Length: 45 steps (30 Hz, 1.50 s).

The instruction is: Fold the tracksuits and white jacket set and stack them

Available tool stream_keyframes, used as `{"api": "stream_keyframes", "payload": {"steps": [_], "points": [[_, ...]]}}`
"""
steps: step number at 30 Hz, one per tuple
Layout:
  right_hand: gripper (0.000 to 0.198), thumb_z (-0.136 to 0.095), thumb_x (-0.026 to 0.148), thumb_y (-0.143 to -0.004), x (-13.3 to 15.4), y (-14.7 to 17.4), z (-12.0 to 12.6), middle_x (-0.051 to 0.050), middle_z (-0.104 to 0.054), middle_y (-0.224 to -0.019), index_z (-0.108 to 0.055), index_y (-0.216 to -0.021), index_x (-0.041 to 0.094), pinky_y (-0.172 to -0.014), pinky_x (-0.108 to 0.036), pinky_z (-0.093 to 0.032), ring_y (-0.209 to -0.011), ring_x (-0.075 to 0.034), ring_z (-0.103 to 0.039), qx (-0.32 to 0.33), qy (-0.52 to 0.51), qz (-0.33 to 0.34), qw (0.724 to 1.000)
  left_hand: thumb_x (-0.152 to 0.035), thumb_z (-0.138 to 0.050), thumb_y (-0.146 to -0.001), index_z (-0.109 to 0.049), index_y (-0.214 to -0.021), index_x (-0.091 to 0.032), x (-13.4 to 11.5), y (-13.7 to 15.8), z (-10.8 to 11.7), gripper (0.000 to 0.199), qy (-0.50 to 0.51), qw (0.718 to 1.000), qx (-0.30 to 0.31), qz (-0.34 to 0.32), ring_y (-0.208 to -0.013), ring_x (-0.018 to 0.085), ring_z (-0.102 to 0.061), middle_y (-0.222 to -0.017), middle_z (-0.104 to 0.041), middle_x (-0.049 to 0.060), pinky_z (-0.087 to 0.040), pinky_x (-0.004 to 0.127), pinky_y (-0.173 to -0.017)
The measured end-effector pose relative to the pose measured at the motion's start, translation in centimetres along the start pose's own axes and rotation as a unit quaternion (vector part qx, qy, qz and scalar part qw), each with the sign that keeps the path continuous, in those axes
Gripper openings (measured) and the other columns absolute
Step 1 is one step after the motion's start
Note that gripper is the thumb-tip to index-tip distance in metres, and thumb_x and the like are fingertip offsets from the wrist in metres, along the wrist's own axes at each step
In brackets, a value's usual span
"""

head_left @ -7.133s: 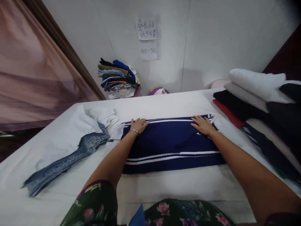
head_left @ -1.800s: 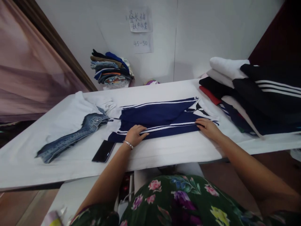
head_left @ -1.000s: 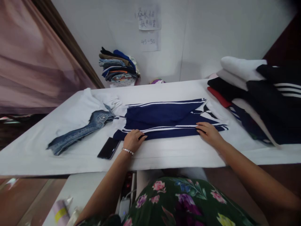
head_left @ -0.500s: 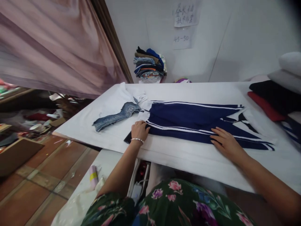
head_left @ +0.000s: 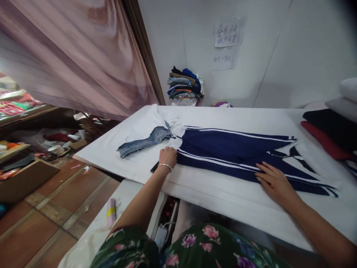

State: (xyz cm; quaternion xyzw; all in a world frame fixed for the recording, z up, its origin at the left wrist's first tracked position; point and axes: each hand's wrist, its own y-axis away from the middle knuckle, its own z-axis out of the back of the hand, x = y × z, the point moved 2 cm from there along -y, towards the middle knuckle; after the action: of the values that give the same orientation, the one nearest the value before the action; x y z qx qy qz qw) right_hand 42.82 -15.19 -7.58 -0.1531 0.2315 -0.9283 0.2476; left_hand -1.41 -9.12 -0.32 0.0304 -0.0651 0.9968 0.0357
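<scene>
The striped garment [head_left: 223, 146] looks soft and light; hold it by the near edge. Your right hand [head_left: 275, 182] lies spread upon it; whether your left hand [head_left: 168, 157] pinches, I cannot tell.

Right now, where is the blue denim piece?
In the head view, the blue denim piece lies left of centre on the white-covered table, left of the navy striped garment and just beyond the left hand.

Garment [head_left: 223, 144] on table [head_left: 237, 120] between denim piece [head_left: 146, 141] at left and clothes pile [head_left: 331, 126] at right, 2 paper sheets [head_left: 228, 32] behind.
</scene>
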Motion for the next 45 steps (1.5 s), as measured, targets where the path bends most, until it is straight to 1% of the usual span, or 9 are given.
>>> {"api": "stream_keyframes", "payload": {"steps": [8, 18, 21, 26, 32, 35, 39, 42, 45], "points": [[0.053, -0.035, 0.056, -0.091, 0.6, 0.9, -0.4, -0.008, -0.042, -0.144, -0.065, -0.118, 0.022, -0.105, -0.056, -0.033, -0.136, -0.032, -0.031, 0.101, 0.083, -0.028, 0.991, -0.023, -0.042, -0.087, -0.073, -0.085, -0.019, -0.2, -1.4, 2.0, 0.031, -0.018, 0.998, -0.005, 0.052, -0.099, 0.026, -0.056, -0.098, -0.067, 0.01, -0.04, 0.04, -0.083], [0.05, -0.034, 0.055, -0.092, 1.5, 0.7, -0.5, -0.006, -0.037, -0.147, -0.063, -0.122, 0.026, -0.106, -0.058, -0.031, -0.137, -0.032, -0.028, 0.094, 0.077, 0.003, 0.993, -0.03, -0.044, -0.088, -0.072, -0.096, -0.018, -1.6, -8.2, 4.3, 0.031, 0.003, 0.998, -0.056, 0.042, -0.106, 0.027, -0.055, -0.105, -0.065, 0.012, -0.042, 0.038, -0.088], [0.052, -0.037, 0.056, -0.091, 1.6, 0.9, -1.3, -0.006, -0.039, -0.145, -0.057, -0.128, 0.026, -0.106, -0.058, -0.032, -0.135, -0.031, -0.033, 0.126, 0.067, 0.004, 0.99, -0.03, -0.045, -0.087, -0.07, -0.102, -0.017, -1.6, -11.1, 3.6, 0.032, -0.001, 0.999, -0.027, 0.037, -0.108, 0.028, -0.054, -0.11, -0.064, 0.013, -0.042, 0.039, -0.09], [0.052, -0.037, 0.052, -0.092, 1.7, 1.2, -1.5, -0.006, -0.034, -0.147, -0.054, -0.132, 0.024, -0.107, -0.058, -0.031, -0.136, -0.03, -0.032, 0.144, 0.075, -0.001, 0.987, -0.033, -0.05, -0.086, -0.068, -0.107, -0.021, -2.0, -15.7, 0.8, 0.03, 0.017, 0.999, 0.025, 0.011, -0.11, 0.025, -0.054, -0.115, -0.063, 0.01, -0.042, 0.036, -0.091], [0.049, -0.045, 0.049, -0.089, 1.8, 1.3, -1.1, -0.001, -0.033, -0.148, -0.051, -0.134, 0.031, -0.108, -0.06, -0.031, -0.135, -0.032, -0.031, 0.138, 0.045, -0.012, 0.989, -0.031, -0.042, -0.091, -0.062, -0.113, -0.022, -2.5, -19.3, -2.2, 0.031, 0.03, 0.999, 0.025, 0.003, -0.12, 0.024, -0.046, -0.124, -0.058, 0.009, -0.036, 0.042, -0.099], [0.053, -0.049, 0.048, -0.086, 1.8, 1.2, -1.0, 0.002, -0.032, -0.148, -0.043, -0.138, 0.038, -0.108, -0.061, -0.03, -0.135, -0.033, -0.031, 0.139, 0.015, -0.02, 0.99, -0.03, -0.048, -0.088, -0.064, -0.108, -0.019, -2.4, -20.4, -3.0, 0.028, 0.024, 0.999, 0.023, 0.011, -0.116, 0.027, -0.049, -0.118, -0.061, 0.012, -0.034, 0.046, -0.099], [0.058, -0.052, 0.045, -0.086, 1.9, 1.1, -1.1, 0.001, -0.032, -0.148, -0.035, -0.141, 0.043, -0.108, -0.064, -0.027, -0.135, -0.033, -0.032, 0.145, -0.022, -0.034, 0.989, -0.022, -0.045, -0.087, -0.065, -0.105, -0.019, -1.9, -21.0, -3.0, 0.027, 0.018, 1.0, -0.012, 0.009, -0.116, 0.025, -0.049, -0.117, -0.06, 0.013, -0.031, 0.041, -0.1], [0.052, -0.053, 0.044, -0.086, 2.2, 0.9, -0.4, -0.001, -0.035, -0.147, -0.044, -0.137, 0.04, -0.109, -0.064, -0.023, -0.135, -0.033, -0.031, 0.146, -0.064, -0.056, 0.986, -0.023, -0.045, -0.087, -0.066, -0.1, -0.02, -1.5, -21.0, -2.6, 0.025, 0.019, 1.0, -0.012, 0.002, -0.107, 0.024, -0.056, -0.107, -0.066, 0.01, -0.033, 0.039, -0.097], [0.039, -0.051, 0.043, -0.089, 2.1, -0.3, 1.2, -0.004, -0.043, -0.143, -0.058, -0.126, 0.033, -0.109, -0.059, -0.027, -0.135, -0.03, -0.034, 0.138, -0.137, -0.106, 0.975, -0.027, -0.044, -0.087, -0.066, -0.101, -0.019, -1.1, -20.9, -2.1, 0.026, 0.023, 1.0, -0.017, -0.007, -0.103, 0.025, -0.058, -0.102, -0.068, 0.01, -0.035, 0.039, -0.094]]}}
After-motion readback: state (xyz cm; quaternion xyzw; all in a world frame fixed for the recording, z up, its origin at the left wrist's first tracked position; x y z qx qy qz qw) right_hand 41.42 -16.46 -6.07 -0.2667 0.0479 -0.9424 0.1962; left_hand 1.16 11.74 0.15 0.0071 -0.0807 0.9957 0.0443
